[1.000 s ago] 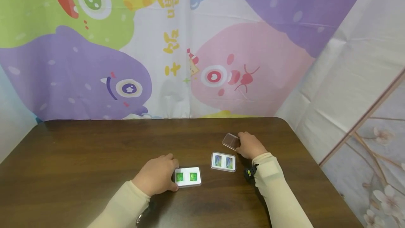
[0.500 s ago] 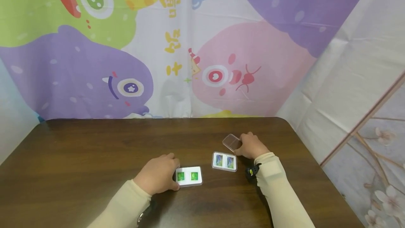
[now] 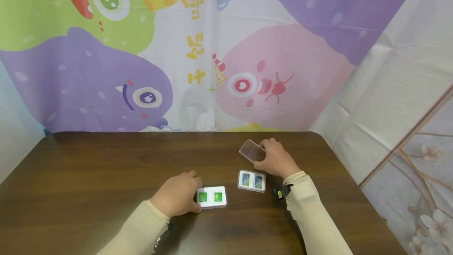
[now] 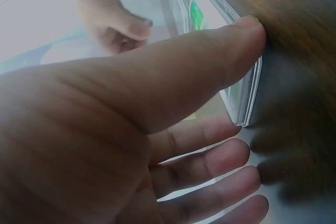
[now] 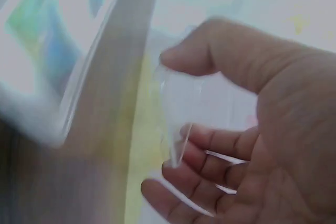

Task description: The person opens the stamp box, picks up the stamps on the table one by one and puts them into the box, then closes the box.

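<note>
My left hand (image 3: 177, 194) holds the left end of a flat clear plastic case (image 3: 212, 197), with the thumb at its near edge. Inside the case is a white card with two small green pictures. In the left wrist view the thumb and index finger grip the case edges (image 4: 247, 95). My right hand (image 3: 277, 159) grips a clear plastic lid (image 3: 252, 151) between thumb and fingers, tilted above the table. Just below it lies a second case (image 3: 251, 180) with two blue-green pictures on white. The right wrist view is blurred there, with the lid (image 5: 178, 98) between the fingertips.
The brown wooden table (image 3: 106, 160) carries both cases. A cartoon-printed cloth (image 3: 198, 101) hangs along its back edge. To the right stands a pale flower-patterned panel (image 3: 424, 176).
My right hand has lifted the clear lid from the table and moved it up and left, tilting it. The left hand and both cases have stayed in place.
</note>
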The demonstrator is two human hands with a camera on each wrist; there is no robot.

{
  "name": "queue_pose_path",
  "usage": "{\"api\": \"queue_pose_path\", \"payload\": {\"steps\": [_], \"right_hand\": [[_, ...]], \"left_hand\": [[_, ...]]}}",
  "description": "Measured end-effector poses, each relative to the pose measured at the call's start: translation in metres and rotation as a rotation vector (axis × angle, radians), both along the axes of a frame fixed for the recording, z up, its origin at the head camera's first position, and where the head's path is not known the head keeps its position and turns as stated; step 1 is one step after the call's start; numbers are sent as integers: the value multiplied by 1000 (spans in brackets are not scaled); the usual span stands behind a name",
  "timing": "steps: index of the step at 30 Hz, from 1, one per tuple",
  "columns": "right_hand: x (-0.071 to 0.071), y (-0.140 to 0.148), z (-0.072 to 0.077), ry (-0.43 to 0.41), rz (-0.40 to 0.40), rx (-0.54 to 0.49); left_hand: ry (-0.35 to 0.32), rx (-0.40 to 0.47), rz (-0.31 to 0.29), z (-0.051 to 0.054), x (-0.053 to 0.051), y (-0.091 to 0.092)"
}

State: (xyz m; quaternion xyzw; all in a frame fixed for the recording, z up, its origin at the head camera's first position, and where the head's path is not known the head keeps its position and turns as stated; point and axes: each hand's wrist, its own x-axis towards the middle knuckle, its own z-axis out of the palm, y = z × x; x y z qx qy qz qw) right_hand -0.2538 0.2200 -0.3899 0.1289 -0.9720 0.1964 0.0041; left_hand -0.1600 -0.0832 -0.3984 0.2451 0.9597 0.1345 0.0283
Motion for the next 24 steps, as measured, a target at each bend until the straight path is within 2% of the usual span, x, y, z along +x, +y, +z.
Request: {"api": "queue_pose_path", "payload": {"steps": [5,9,12,18,24], "right_hand": [[8,-19,6,31,115,-57],[15,-30,9,47,186,-52],[19,-36,10,44,273,-39],[25,-44,9,-43,452,-27],[32,-57,6,-110,531,34]], "left_hand": [[-6,7,0,-1,-1,0],[-18,10,0,-1,-1,0],[-28,16,0,-2,-1,-1],[-37,33,6,-2,-1,-2],[-48,36,20,-2,-3,-2]]}}
